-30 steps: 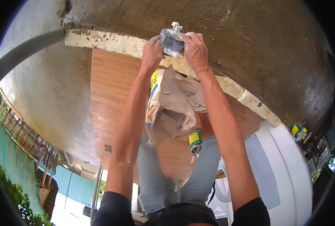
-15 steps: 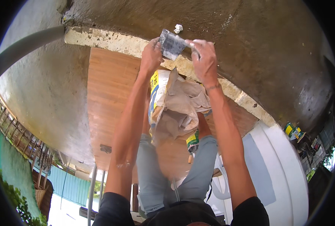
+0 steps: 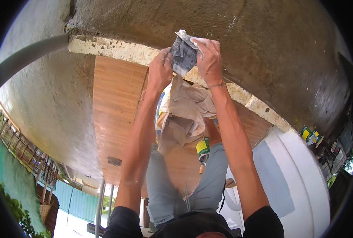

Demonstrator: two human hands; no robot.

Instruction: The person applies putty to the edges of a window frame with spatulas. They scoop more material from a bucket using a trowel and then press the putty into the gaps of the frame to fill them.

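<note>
Held out in front of me over the wall ledge is a dark grey, roughly square plate [image 3: 184,59], smeared with white. My left hand [image 3: 161,68] is closed on its left edge. At the plate's upper right, my right hand [image 3: 209,59] pinches a thin, pale-grey blade-like tool [image 3: 189,39] lying against it; the fingers cover its grip. A lump of white paste [image 3: 180,32] clings to the top end. Below my hands, an open sack [image 3: 186,103], white outside with yellow and blue print, gapes with its crumpled beige inner side showing.
A chipped cream ledge [image 3: 113,48] crosses under the hands, against a brown wet-looking wall [image 3: 271,51]. Wood-grain panelling [image 3: 117,99] lies below. A green-and-yellow container [image 3: 203,147] sits by my right leg. A grey pipe [image 3: 33,51] curves at left; cans [image 3: 309,135] stand far right.
My right hand has moved up and left, closer to the plate. The pale tool now overlaps the plate's upper edge. The white lump has shifted slightly left, and the sack's print is more covered.
</note>
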